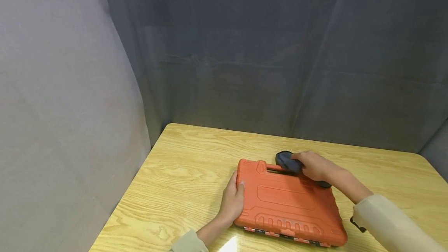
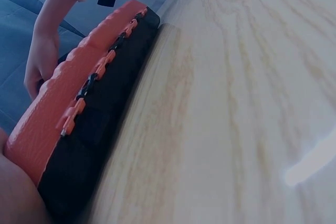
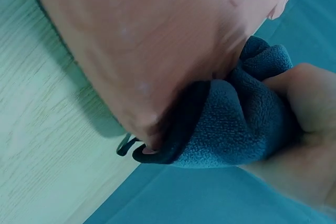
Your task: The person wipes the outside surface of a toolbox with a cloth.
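An orange-red plastic tool case [image 1: 287, 197] with a black lower half lies closed on the table. My left hand [image 1: 231, 199] holds its left edge, thumb on the lid and fingers along the side. At the case's far right, my right hand [image 1: 313, 166] grips a dark blue-grey cloth [image 1: 288, 161] over the handle side. In the right wrist view the fluffy cloth [image 3: 226, 124] is bunched under the fingers and touches the case's corner; most fingertips are hidden. The left wrist view shows orange and black latches [image 2: 102, 69] along the case's near side.
The wood-grain table [image 1: 175, 170] extends left of the case and behind it. A dark grey curtain [image 1: 227, 57] hangs behind the table, and a light grey one [image 1: 63, 100] hangs on the left. Bright glare [image 1: 229, 244] shows near the front.
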